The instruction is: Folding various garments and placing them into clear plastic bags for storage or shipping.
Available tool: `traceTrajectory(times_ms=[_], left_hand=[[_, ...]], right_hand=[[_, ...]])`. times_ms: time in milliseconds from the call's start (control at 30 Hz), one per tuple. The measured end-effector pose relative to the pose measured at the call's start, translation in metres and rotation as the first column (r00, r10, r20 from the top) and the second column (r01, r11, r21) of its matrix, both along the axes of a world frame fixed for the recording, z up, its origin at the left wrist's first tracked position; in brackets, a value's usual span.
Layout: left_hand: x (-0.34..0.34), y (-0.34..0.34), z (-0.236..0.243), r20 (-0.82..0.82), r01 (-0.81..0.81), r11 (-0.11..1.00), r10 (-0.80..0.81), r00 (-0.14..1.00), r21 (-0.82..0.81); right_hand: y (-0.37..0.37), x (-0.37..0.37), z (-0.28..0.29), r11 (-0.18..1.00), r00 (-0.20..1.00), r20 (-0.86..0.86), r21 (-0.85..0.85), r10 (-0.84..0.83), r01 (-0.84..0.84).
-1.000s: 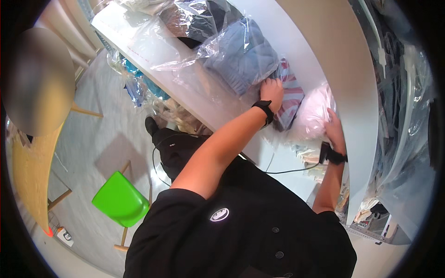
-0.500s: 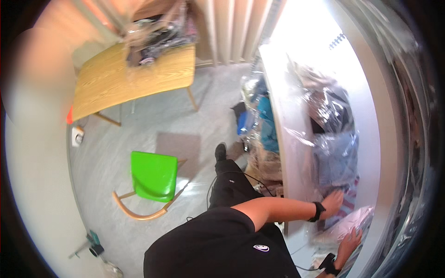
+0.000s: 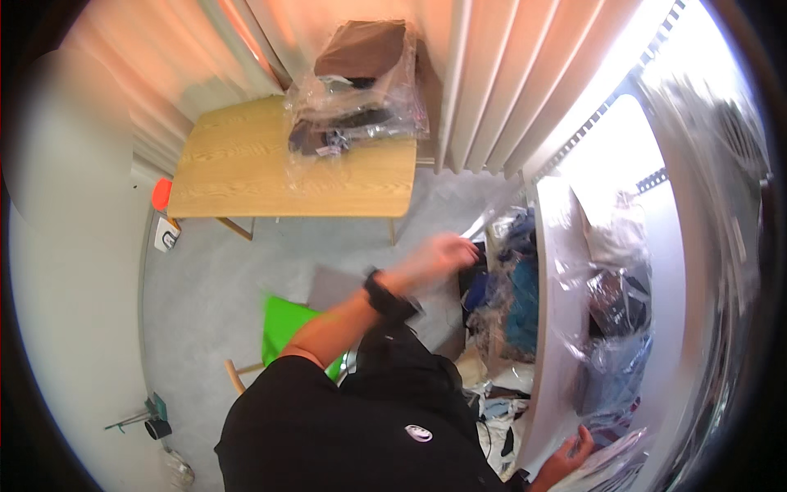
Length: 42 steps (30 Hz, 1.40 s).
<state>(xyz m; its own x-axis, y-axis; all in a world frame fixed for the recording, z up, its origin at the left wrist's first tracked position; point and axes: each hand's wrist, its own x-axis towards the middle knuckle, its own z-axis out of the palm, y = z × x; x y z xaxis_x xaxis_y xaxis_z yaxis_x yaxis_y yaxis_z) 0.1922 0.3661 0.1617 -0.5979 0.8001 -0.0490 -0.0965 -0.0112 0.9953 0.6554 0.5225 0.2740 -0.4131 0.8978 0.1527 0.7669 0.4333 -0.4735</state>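
My left hand (image 3: 445, 254) is stretched forward over the floor, beside the clothes lying left of the shelf. It is smeared by motion, so I cannot make out its fingers or whether they hold the pale streak beyond them. Low on the right, my right hand (image 3: 566, 462) has its fingers apart, next to a pale bagged garment (image 3: 611, 459) on the white shelf (image 3: 566, 328). Further up that shelf lie a blue bagged garment (image 3: 619, 369), a dark bagged garment (image 3: 619, 303) and a white bagged garment (image 3: 615, 234).
Teal clothing (image 3: 522, 303) in clear plastic is piled left of the shelf. A wooden table (image 3: 229, 156) bears a stack of bagged clothes (image 3: 361, 53). My left arm partly covers a green chair (image 3: 283, 324). Curtains (image 3: 500, 82) hang behind.
My left hand has left the shelf's bagged garments and swung left and forward over the floor. My right hand has shifted slightly left. The view has also turned.
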Motion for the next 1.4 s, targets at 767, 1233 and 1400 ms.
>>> traceTrajectory(times_ms=[767,1233,1400], left_hand=[[-0.255,-0.084,0.057,0.411,-0.625,0.772,0.535,0.738,0.117],[-0.247,-0.303,0.029,0.258,0.56,0.514,-0.842,0.474,0.649],[-0.234,-0.19,-0.026,0.7,-0.425,0.902,0.251,0.669,0.083]], right_hand=[[-0.03,-0.631,-0.085,-0.256,0.682,-0.605,-0.642,-0.41,-0.723],[-0.114,-0.596,-0.07,-0.296,0.827,-0.294,-0.833,-0.479,-0.467],[-0.124,-0.565,-0.067,-0.366,0.791,-0.241,-0.785,-0.563,-0.5]])
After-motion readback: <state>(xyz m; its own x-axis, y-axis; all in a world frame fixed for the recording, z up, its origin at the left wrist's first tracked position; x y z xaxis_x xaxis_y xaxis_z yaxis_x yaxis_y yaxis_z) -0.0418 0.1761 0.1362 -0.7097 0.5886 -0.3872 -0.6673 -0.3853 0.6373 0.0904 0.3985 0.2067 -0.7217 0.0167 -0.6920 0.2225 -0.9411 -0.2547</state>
